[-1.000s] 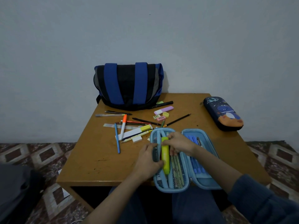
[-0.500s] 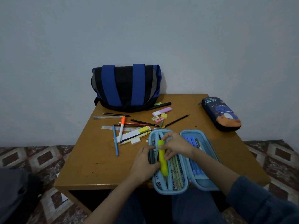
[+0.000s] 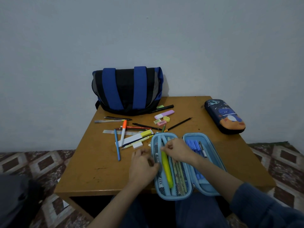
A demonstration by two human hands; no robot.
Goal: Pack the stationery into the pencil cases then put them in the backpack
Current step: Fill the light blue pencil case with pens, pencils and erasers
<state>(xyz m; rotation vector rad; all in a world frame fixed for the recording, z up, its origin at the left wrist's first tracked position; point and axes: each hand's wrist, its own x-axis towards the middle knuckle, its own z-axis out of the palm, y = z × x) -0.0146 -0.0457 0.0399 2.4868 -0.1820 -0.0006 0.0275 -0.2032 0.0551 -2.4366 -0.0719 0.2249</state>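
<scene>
Blue case [image 3: 172,197]: open at the near table [image 3: 98,162] edge, partly filled.
Left hand [image 3: 143,165]: pinches its left wall.
Right hand [image 3: 177,150]: pinches the highlighter [image 3: 167,170] lying on its mesh.
Loose stationery [image 3: 131,134]: mostly unpacked.
Dark case [image 3: 224,116]: closed, far right.
Backpack [image 3: 126,91]: at the back, no cases in it yet.

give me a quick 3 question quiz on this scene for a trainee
1. True or false: the dark case lies open.
2. The yellow highlighter lies in: A) the blue case's left half, B) its right half, C) the dark case.
3. How many pencil cases are in view?

Key: 1 false; 2 A; 3 two.
</scene>
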